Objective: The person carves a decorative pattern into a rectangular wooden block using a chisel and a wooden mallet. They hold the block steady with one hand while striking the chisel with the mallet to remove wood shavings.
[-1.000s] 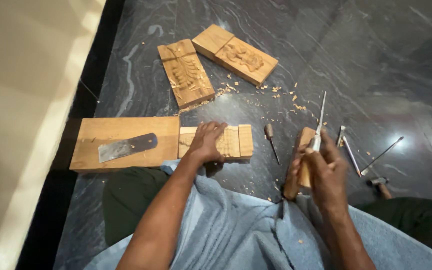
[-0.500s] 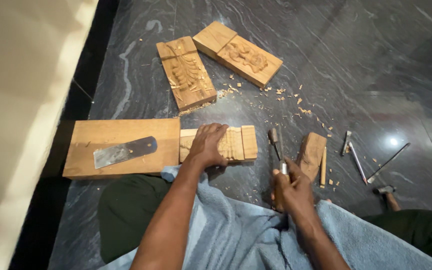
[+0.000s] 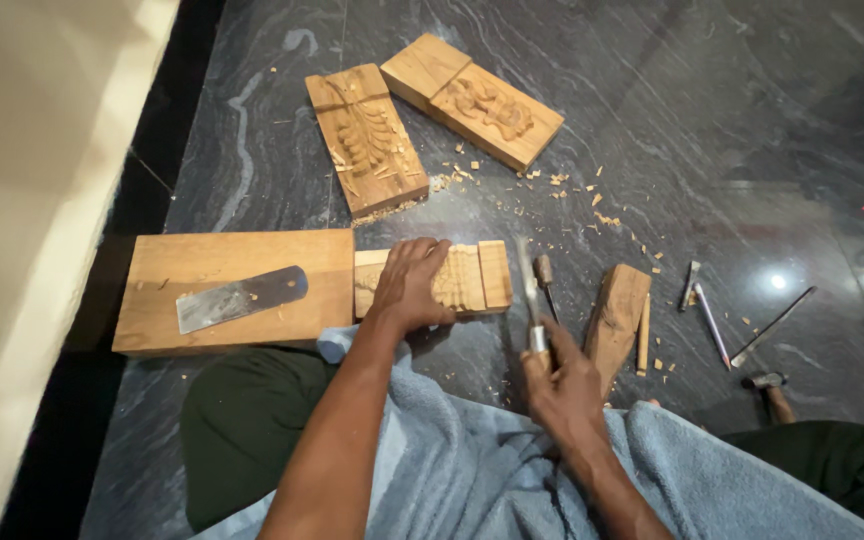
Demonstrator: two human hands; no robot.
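Note:
My left hand (image 3: pixel 407 285) lies flat on a small carved wooden block (image 3: pixel 472 278), pressing it to the dark stone floor. My right hand (image 3: pixel 564 388) grips the wooden handle of a chisel (image 3: pixel 529 295), whose metal blade points up towards the right end of that block. A wooden mallet (image 3: pixel 617 318) lies just right of the chisel, with a thin wooden stick (image 3: pixel 643 333) beside it. Another small chisel (image 3: pixel 545 275) rests on the floor between the block and the mallet.
A wide wooden board (image 3: pixel 235 288) with a flat metal blade (image 3: pixel 237 298) on it lies left of the block. Two carved wooden panels (image 3: pixel 364 138) (image 3: pixel 485 100) lie farther away. Several thin tools (image 3: pixel 712 315) and a small hammer (image 3: pixel 770 392) lie right. A blue towel (image 3: pixel 462 470) covers my lap.
My right hand left the mallet and thin tools at the right, moved left and picked up a chisel, which it now holds near the block. The left hand stayed put.

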